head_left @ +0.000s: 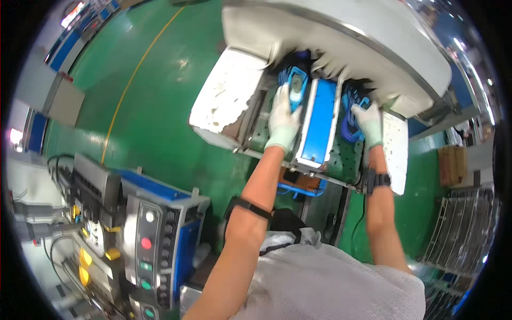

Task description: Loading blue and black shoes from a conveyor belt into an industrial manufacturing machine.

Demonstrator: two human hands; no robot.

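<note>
Upper centre: gripping light-blue shoe (297, 84) in left hand (282, 120), darker shoe (348, 114) in right hand (369, 125), risking snags on black fringe (365, 84) if tilted.

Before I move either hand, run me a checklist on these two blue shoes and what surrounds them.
1. Left hand on the left shoe: ok, touching its near end.
2. Right hand on the right shoe: ok, touching its side.
3. Hands covered: ok, pale gloves on both.
4. Shoes kept apart: ok, the raised blue strip lies between them.
5. Grip closed firmly: cannot tell, the fingers are blurred.
6. Shoes clear of the dark fringe under the machine: cannot tell, their far ends blur into it.
</note>
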